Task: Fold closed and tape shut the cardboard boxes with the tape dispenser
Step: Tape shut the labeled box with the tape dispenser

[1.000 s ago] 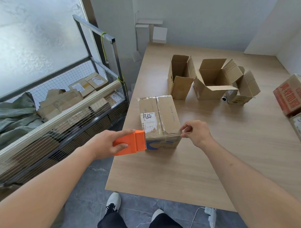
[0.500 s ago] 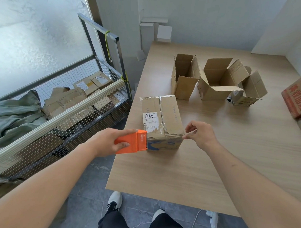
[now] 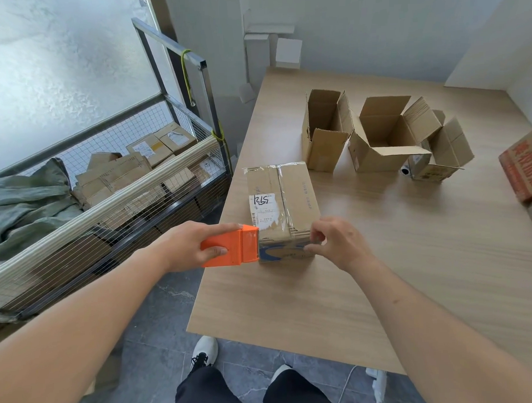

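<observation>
The closed cardboard box (image 3: 281, 206) is lying near the left edge of the wooden table (image 3: 381, 257), its flaps folded shut under clear tape. The orange tape dispenser (image 3: 231, 247) is being gripped by the left hand (image 3: 188, 247) and pressed against the box's near left corner. The near right corner is being pinched by the curled fingers of the right hand (image 3: 335, 242). Three open boxes (image 3: 380, 137) are being kept farther back, well apart

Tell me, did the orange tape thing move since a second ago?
No. The orange tape dispenser, gripped by the left hand, sits against the near left corner of the closed box, as before. Only the camera shifted.
</observation>
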### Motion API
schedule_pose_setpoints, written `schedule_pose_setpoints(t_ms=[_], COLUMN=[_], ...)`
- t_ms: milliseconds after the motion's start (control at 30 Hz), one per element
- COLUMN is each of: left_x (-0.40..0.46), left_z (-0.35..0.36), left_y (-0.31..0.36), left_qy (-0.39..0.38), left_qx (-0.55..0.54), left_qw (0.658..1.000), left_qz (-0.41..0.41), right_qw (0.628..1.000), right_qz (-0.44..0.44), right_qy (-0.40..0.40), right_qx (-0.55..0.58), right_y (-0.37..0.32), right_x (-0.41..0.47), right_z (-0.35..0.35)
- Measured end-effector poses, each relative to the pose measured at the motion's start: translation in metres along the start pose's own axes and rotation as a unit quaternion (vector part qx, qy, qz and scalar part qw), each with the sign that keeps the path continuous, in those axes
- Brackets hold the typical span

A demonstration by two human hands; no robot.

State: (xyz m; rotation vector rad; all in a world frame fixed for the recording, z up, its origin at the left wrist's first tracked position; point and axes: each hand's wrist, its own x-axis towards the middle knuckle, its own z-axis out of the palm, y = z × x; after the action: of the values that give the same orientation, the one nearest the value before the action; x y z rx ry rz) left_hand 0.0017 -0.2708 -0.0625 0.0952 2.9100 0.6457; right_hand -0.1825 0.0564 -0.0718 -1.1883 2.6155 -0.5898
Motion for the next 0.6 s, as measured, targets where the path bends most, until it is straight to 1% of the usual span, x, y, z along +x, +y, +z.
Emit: schedule_pose_setpoints(t_ms=[100,233,300,367,467,533,600], left_x=[0.000,0.003,0.004,0.004,0.005,0.004,0.003], left_z=[0.000,-0.001,-0.001,-0.001,0.000,0.002,0.004], left_y=[-0.001,-0.003,-0.004,-0.005,-0.007,-0.008,-0.011], left_qy=[-0.001,-0.006,-0.011,-0.011,-0.007,-0.004,0.001], left_qx=[-0.002,-0.003,-0.001,-0.007,-0.018,-0.024,-0.036], left_qw=[1.000,1.000,1.000,1.000,1.000,1.000,0.999], left_qz=[0.002,0.004,0.006,0.005,0.004,0.005,0.004], right_qw=[0.998,0.998,0.998,0.998,0.997,0.995,0.993], right_qz=[-0.027,-0.027,-0.043,-0.064,-0.035,-0.020,-0.032], right_qy=[0.044,0.044,0.042,0.023,-0.005,-0.002,0.011], right_qx=[-0.020,-0.034,-0.037,-0.007,0.067,0.096,0.115], right_y=[-0.004,-0.005,-0.008,-0.017,-0.041,-0.054,-0.063], right_x=[0.004,0.009,0.011,0.015,0.024,0.027,0.027], right_z=[0.002,0.000,-0.001,0.003,0.014,0.024,0.034])
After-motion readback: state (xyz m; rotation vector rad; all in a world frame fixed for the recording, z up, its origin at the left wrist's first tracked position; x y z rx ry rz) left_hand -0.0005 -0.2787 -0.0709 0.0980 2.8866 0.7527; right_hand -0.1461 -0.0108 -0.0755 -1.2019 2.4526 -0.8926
